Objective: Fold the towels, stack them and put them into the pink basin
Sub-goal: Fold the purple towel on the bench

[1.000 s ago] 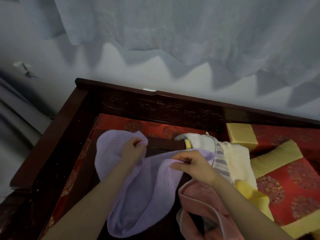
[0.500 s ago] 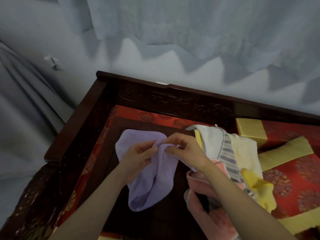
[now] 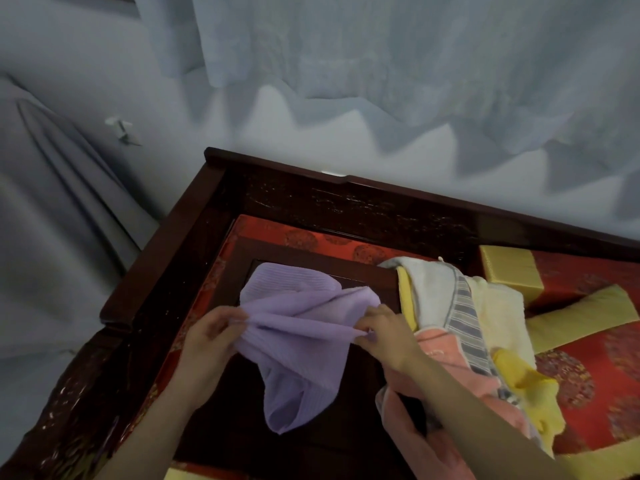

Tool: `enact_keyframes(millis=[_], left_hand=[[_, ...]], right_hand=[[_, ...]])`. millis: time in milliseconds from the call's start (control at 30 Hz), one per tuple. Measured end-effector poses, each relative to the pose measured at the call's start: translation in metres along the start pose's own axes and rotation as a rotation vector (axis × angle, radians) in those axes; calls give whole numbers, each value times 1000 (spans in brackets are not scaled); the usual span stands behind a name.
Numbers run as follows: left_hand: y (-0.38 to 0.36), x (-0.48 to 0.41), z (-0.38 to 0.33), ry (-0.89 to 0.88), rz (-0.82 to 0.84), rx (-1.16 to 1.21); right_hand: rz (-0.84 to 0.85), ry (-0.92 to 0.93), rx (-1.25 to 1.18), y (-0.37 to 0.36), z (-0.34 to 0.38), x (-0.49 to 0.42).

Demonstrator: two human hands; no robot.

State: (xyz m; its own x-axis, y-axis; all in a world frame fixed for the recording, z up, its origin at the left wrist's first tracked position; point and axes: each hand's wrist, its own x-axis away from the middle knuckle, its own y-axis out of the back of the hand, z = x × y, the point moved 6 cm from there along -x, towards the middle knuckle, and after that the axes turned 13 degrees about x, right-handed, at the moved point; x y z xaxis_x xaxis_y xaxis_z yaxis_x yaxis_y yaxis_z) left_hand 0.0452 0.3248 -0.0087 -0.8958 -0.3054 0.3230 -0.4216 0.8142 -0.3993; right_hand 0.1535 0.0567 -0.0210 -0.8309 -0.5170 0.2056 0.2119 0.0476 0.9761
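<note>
A lilac ribbed towel [image 3: 301, 334] is stretched between both hands over a dark wooden tray [image 3: 311, 268]. My left hand [image 3: 211, 336] pinches its left edge and my right hand [image 3: 384, 329] pinches its right edge; the lower part hangs crumpled toward me. To the right lies a heap of unfolded towels: a white and cream one [image 3: 485, 299], a grey striped one [image 3: 465, 323], a yellow one [image 3: 530, 389] and a pink one [image 3: 446, 348]. The pink basin [image 3: 408, 441] shows partly under my right forearm, with a pink towel draped on it.
The tray rests on a red patterned cushion [image 3: 588, 386] inside a dark carved wooden bench frame [image 3: 346, 206]. A yellow bolster [image 3: 509, 271] sits at the back right. Pale curtains [image 3: 346, 64] hang behind and to the left.
My hands were together at the towel's top edge; they have drawn apart, left going left and right going right, pulling the lilac towel taut. The view has shifted left.
</note>
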Motion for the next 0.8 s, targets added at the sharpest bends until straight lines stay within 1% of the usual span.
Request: enact_keyframes(millis=[67,133,200,267,400,467,500,567,600,700,767,800], left_hand=[[27,4,4,17,-61,10],[47,7,15,30,-55,-166],[59,6,30,46,-62,-350],[71,0,41,49,-108,-427],[85,-15,53,73,-199,-523],[86,-20,55,70,-204,-547],[87,-23,56,69,-203,-561],[91,-29,57,81,-207,-590],[95,-32,58,86,-216,-597],[103,-38,59,90,-231,-593],[102,-40,55,79,-232,-561],[100,-41,50,80,-225,-539]], right_hand=[[2,-20,-38,-9,-11,-6],[-35,-3,-94,-10,-14,-14],[-49,12,-228,-9,-12,-28],[-17,39,-300,-12,-6,-48],[61,12,-234,-17,-7,-84],[51,-6,-201,-18,-13,-95],[37,14,-130,-20,-14,-100],[12,101,56,-22,-13,-106],[-2,161,110,-24,-9,-110],[-34,335,164,-27,6,-117],[-14,394,187,-30,11,-119],[-30,408,178,-28,11,-119]])
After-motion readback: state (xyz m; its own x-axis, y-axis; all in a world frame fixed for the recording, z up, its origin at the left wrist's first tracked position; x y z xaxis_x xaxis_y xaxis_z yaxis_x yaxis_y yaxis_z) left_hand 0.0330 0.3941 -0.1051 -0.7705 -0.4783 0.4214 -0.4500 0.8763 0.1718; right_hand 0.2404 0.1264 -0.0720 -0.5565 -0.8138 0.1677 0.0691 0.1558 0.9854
